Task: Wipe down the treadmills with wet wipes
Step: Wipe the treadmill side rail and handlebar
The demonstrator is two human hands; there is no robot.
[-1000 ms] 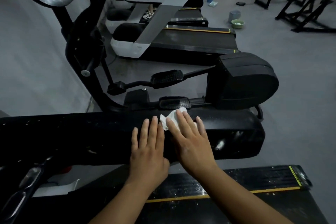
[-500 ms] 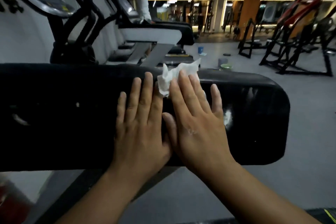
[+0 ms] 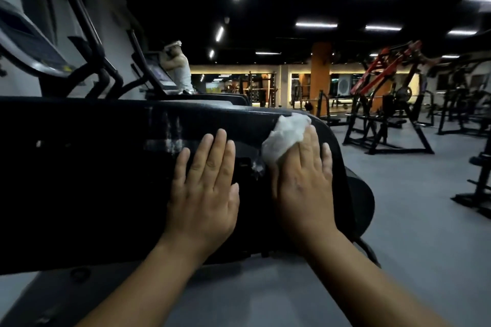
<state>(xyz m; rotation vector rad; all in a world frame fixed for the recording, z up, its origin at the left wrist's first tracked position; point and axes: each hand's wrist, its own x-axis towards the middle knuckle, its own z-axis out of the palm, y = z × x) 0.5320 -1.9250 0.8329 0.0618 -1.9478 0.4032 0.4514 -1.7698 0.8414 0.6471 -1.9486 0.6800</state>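
Rightward, toward 3 o'clock, the right hand (image 3: 303,188) had carried the wet wipe (image 3: 285,135) to the rounded end of the black treadmill panel (image 3: 93,180), pressing it under straight fingers. The left hand (image 3: 204,194) lay flat, fingers together, at the wipe's 8 o'clock.

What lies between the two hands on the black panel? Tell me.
Head view: only bare black panel, marked with a whitish smear, between the left hand and right hand. The wet wipe sits under the right hand's fingers.
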